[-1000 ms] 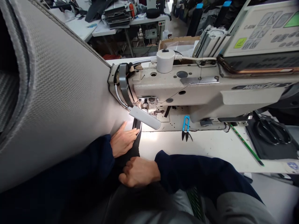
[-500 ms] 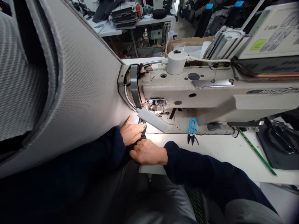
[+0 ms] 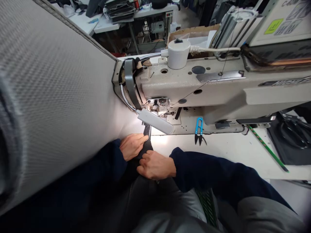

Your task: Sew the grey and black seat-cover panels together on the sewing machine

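A dark fabric strip [image 3: 146, 146] runs down from the needle area of a sewing machine [image 3: 179, 87] toward my lap. My left hand [image 3: 132, 145] pinches its edge just below the presser foot. Lower and to the right, my right hand [image 3: 155, 165] is closed around the same dark fabric at the table's front edge. A large light grey textured panel [image 3: 73, 77] rises along the left side, beside my left arm. The grey lamp head [image 3: 155, 121] lights the needle area and hides part of it.
Blue thread snips [image 3: 199, 131] lie on the machine bed's front edge. A green stick [image 3: 268, 149] and black scissors [image 3: 293, 139] are at the right. Behind the machine stand a cardboard box [image 3: 194, 31] and another worktable [image 3: 107, 27].
Both hands have moved down toward my body, and my left hand's spread fingers have closed on the fabric. The grey panel has shifted, and the view has tilted slightly.
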A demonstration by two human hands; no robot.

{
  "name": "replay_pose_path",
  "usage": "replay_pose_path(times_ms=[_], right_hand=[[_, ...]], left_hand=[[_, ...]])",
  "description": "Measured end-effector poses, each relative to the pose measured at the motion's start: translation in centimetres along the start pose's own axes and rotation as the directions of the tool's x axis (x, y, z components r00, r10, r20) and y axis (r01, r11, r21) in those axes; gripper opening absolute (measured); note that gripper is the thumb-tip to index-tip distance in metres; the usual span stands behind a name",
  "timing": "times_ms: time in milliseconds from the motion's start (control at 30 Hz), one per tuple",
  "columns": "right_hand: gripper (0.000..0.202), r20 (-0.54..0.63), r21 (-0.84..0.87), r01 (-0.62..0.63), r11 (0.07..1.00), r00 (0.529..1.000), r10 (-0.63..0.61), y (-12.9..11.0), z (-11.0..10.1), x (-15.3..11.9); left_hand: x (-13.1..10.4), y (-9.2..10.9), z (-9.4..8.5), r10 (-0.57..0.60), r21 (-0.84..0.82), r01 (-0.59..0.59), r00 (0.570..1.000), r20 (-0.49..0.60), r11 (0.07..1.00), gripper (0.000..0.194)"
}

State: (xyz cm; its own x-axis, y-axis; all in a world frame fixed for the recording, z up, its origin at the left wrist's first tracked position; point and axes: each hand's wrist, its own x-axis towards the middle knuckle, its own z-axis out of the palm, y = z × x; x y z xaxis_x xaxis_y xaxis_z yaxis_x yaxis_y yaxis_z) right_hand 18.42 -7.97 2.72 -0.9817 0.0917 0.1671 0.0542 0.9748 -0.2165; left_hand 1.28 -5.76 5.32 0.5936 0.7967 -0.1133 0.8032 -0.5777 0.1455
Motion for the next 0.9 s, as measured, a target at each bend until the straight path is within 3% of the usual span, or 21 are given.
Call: replay_pose_path(times_ms=[333,633,767,900], right_hand=[[0.009,0.048,-0.02,-0.128,0.992,0.99,0.129,2.9,-1.0,0.2],[0.019,-0.032,-0.047,-0.175,0.983,0.984,0.173,6.8,-1.4,0.3],[0.027,-0.137,-0.12,-0.223,0.967,0.969,0.207,6.4,-1.5,-0.8],[0.025,-0.134,-0.14,-0.275,0.951,0.957,0.257,4.8,-1.4,-1.9]], left_hand=[[2.7,-1.7,-0.1,0.016,0.012,-0.016,1.0,0.002,1.0,0.033],[5.4,-2.9,-1.2,-0.013,0.04,0.015,0.999,-0.047,0.999,0.033],[4.5,-3.0,-1.0,-0.036,0.104,0.05,0.991,-0.131,0.993,0.03],[2.6,-2.3,0.0,-0.125,0.125,0.147,0.977,-0.173,0.981,0.038]])
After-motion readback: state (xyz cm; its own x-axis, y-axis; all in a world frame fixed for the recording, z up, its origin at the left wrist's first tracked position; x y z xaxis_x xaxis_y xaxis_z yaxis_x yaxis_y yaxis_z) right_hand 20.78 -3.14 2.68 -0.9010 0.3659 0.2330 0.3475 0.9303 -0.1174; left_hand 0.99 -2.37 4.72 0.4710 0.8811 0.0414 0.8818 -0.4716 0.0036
